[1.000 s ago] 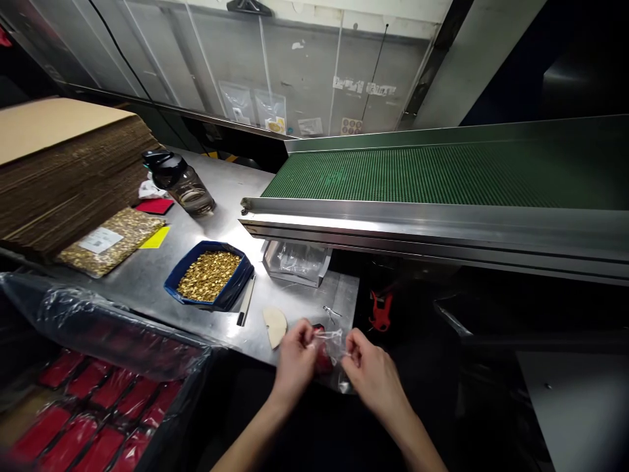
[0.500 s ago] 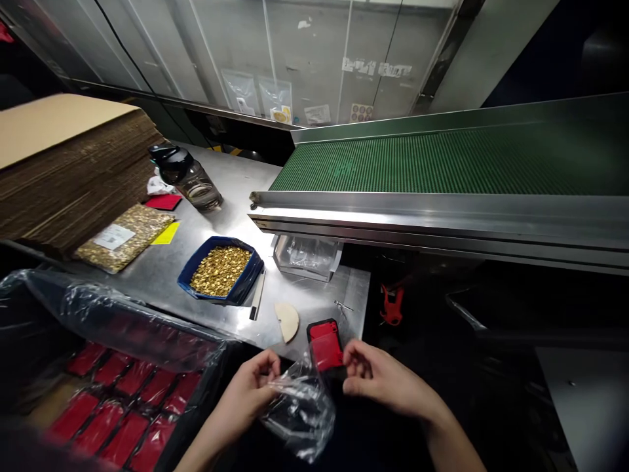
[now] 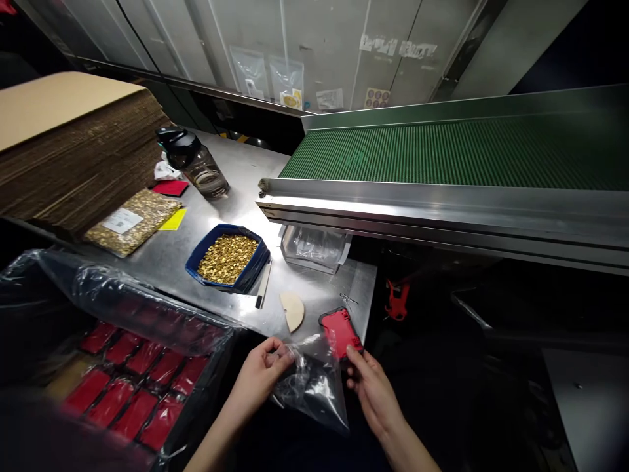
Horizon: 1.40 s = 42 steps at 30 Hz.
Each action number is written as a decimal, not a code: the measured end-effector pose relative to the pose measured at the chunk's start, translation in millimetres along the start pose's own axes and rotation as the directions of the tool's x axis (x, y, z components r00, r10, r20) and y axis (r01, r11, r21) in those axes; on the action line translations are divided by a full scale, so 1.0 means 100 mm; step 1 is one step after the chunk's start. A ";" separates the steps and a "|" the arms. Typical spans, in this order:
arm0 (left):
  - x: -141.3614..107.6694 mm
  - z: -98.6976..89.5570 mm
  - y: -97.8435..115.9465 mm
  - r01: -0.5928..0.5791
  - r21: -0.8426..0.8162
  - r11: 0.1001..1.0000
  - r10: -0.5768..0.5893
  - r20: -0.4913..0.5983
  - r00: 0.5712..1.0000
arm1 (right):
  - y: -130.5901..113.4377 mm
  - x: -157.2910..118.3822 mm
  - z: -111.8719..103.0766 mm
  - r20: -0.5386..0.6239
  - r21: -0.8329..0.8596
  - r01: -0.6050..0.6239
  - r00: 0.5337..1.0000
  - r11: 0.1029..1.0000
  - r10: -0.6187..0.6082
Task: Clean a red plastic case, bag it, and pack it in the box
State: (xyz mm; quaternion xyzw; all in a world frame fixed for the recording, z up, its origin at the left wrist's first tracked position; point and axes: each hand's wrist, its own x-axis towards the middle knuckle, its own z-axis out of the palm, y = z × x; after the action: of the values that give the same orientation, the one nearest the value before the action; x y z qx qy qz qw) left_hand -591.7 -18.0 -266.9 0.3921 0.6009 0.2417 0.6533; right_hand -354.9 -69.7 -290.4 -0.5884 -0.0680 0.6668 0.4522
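My left hand (image 3: 268, 367) pinches a clear plastic bag (image 3: 317, 387) by its edge, and the bag hangs down in front of me. A red and black rectangular case (image 3: 339, 331), looking like a phone case, is gripped at its near end by my right hand (image 3: 366, 383), thumb on top. The case is tilted at the bench's front edge, with part of the bag close to or overlapping its left side. Just beyond lies a pale half-round disc (image 3: 293, 311) on the metal bench (image 3: 246, 157).
A blue tray (image 3: 191, 265) of small gold pieces stands beside a white pen (image 3: 264, 285). At left, a plastic-lined box (image 3: 226, 337) holds several bagged red cases. A green conveyor (image 3: 417, 154) runs off to the right; a dark bottle (image 3: 196, 164) stands near stacked cardboard (image 3: 88, 151).
My right hand has closed on the near end of the red case, which is now turned. The bag has spread out to the right. The whole view has shifted slightly.
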 end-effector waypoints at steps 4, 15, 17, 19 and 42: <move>0.02 0.11 0.04 -0.043 0.283 0.958 0.057 -0.041 0.998 | -0.37 -0.24 -0.24 -0.040 -0.198 0.259 0.962 0.945 -0.272; 0.13 0.80 0.56 -0.182 0.636 0.749 0.260 -0.030 0.965 | -0.33 -0.98 -0.18 0.394 -0.771 0.632 0.567 0.076 -0.723; 0.14 0.82 0.56 -0.222 0.588 0.778 0.269 0.007 0.963 | -0.24 -0.91 -0.24 0.413 -0.836 0.547 0.592 -0.031 -0.693; 0.13 0.84 0.52 -0.272 0.533 0.801 0.296 0.041 0.954 | -0.20 -0.84 -0.32 0.429 -0.861 0.501 0.622 -0.088 -0.656; 0.06 1.15 0.29 -0.435 0.753 0.494 0.514 0.150 0.845 | -0.39 -0.77 -0.28 -0.039 -0.798 0.227 0.905 0.558 -0.424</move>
State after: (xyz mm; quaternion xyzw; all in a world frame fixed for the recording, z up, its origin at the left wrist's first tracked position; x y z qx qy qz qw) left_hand -474.2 -22.6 -250.8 0.7672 0.5434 0.1536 0.3042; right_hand -318.5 -112.5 -218.9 -0.7736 -0.4052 0.4030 0.2738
